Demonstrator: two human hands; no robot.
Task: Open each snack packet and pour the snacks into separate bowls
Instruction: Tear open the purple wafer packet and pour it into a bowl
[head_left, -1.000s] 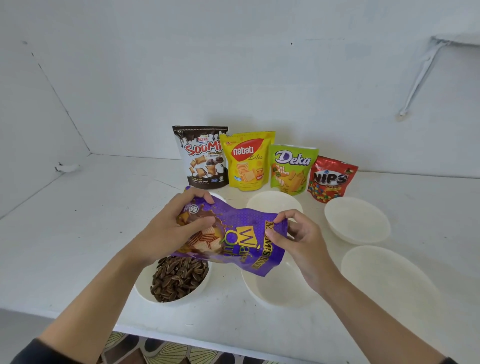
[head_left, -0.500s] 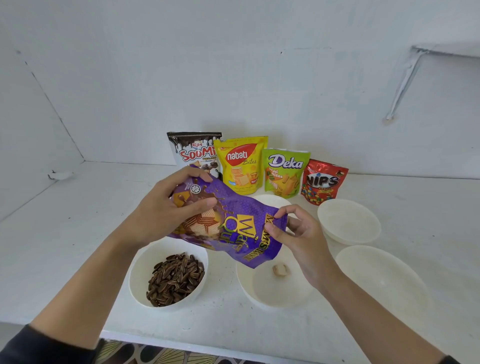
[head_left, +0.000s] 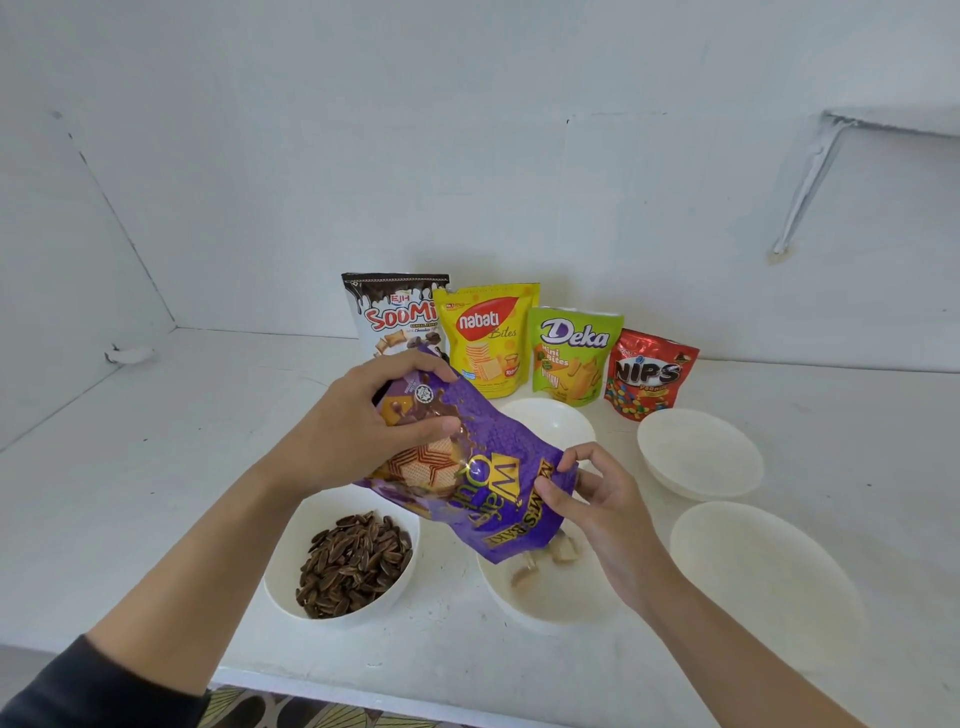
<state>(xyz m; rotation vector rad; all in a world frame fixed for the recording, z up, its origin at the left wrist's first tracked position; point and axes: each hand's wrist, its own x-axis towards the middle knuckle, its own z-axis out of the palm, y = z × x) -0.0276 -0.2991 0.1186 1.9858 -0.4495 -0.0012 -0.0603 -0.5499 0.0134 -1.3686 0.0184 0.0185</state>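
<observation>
A purple wafer packet hangs tilted, mouth down, over a white bowl. My left hand grips the packet's raised bottom end. My right hand pinches the edge near the open mouth. A few pale wafer pieces lie in that bowl or are falling into it. To the left stands a white bowl filled with dark striped sunflower seeds.
Four unopened packets stand along the back wall: Soomi, Nabati, Deka, Nips. Empty white bowls sit behind, at right and front right. The shelf's front edge is near.
The packet has been tipped steeper, its bottom end raised by my left hand. Wafer pieces have dropped into the bowl beneath, one first, then more.
</observation>
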